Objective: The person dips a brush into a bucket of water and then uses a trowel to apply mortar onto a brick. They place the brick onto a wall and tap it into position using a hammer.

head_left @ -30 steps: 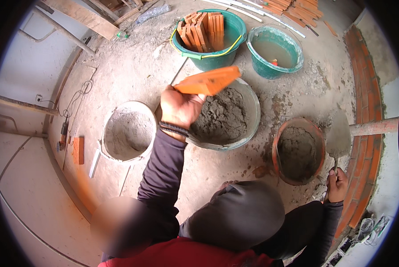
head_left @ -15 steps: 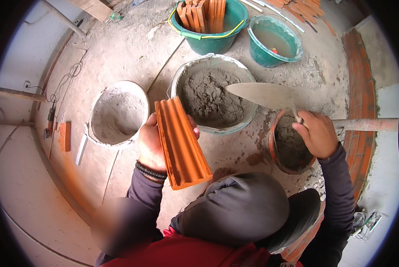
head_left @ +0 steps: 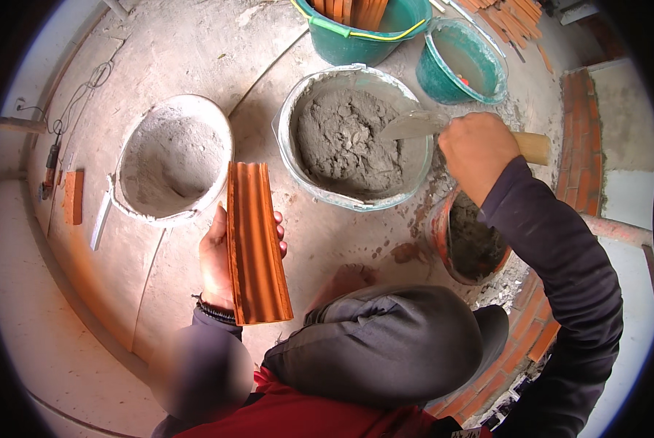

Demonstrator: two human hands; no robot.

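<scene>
The round, whitish-rimmed bucket of wet grey mortar [head_left: 356,202] stands on the concrete floor. Left of its near side, between it and the person, the left hand [head_left: 216,255] holds a long orange clay brick [head_left: 255,248] with a ribbed upper face. The fingers are part open, spread to the brick's width, with the thumb by one long edge and the fingertips curled over the other; the palm seems to carry the weight from beneath, which would explain why the grooves lie uncovered. At the mortar bucket's right side, the right hand [head_left: 480,153] is closed in a fist around a pale steel trowel with a wooden handle [head_left: 532,148]. The wrist is raised, probably so the blade can slope over the rim; its tip is at the mortar, though whether it has sunk in I cannot tell. A white bucket of pale powder [head_left: 172,217] stands left of the mortar bucket, a small reddish pail of mortar [head_left: 440,233] to its near right, and a green tub of bricks [head_left: 349,47] just beyond it, a ring likely arranged for easy reach.
</scene>
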